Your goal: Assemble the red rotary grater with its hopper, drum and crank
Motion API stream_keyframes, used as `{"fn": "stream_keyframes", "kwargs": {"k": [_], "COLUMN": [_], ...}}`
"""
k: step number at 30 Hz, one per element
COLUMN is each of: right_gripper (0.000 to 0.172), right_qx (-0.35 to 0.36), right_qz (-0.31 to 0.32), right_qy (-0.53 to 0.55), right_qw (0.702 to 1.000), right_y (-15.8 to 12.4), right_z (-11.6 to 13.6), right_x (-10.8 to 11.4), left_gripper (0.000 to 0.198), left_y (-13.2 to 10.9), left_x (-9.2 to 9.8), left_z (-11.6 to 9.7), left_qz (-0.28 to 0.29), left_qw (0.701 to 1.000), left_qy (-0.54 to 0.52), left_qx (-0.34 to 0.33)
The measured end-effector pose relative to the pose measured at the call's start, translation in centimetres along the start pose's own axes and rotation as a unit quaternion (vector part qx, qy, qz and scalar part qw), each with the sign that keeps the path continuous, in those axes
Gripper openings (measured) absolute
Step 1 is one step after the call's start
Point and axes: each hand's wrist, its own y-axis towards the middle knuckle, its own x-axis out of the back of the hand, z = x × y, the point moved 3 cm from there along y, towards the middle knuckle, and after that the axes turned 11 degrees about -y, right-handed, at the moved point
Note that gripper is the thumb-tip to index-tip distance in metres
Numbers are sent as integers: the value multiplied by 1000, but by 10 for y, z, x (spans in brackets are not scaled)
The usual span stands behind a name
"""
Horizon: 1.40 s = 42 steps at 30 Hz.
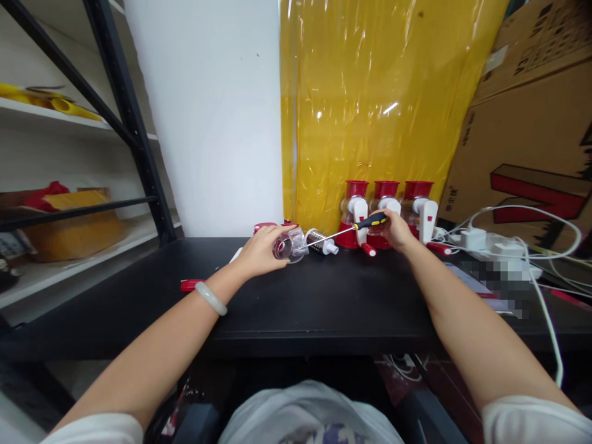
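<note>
Left of the screwdriver (pixel 370 221): left hand (pixel 259 251) curled round clear plastic housing (pixel 290 248), driver tip at it, contact unclear. Metal grater drum (pixel 316 235) just behind the screwdriver's shaft. Right hand (pixel 396 231) grips its handle. Three red-and-white rotary graters (pixel 386 191) behind that.

1 head-worn camera faces forward, angled down over the black table (pixel 324 302).

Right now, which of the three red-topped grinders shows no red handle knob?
The middle grinder: the right hand partly blocks it. The left grinder and right grinder both show knobs.
</note>
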Motion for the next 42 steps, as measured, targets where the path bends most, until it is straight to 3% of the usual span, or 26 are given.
{"fn": "stream_keyframes", "kwargs": {"k": [3,7,10,16,22,25,29,34,37,42], "right_gripper": [24,36,41,25,37,38,26,35,41,26], "right_qx": [37,76,43,20,83,46,20,58,39,16], "right_qz": [-18,-31,-21,18,-5,4,35,13,6,11], "right_qy": [-6,-70,-34,15,-64,-27,40,-44,-53,17], "right_qw": [999,994,998,1000,994,999,998,997,998,1000], "right_y": [1,0,-1,-3,2,0,-6,-4,0,-1], "right_z": [0,1,2,4,-2,-1,5,3,-1,-1], "right_x": [1,3,3,-2,0,-1,-5,-4,-3,-4], "left_gripper": [79,76,77,75,70,65,60,58,59,60], "left_y": [1,2,2,1,2,2,2,2,2,2], "left_x": [2,2,1,-3,-4,-4,-3,-2,-2,-2], "left_z": [7,12,17,32,34,33,33,32,32,32], "left_qz": [-15,-29,-36,-25,-7,-5,-14,-12,-9,-6], "left_qw": [999,993,986,971,973,977,988,993,994,994], "left_qy": [-45,-112,-160,-231,-226,-209,-154,-119,-111,-103], "left_qx": [4,13,28,58,50,31,25,21,20,24]}}
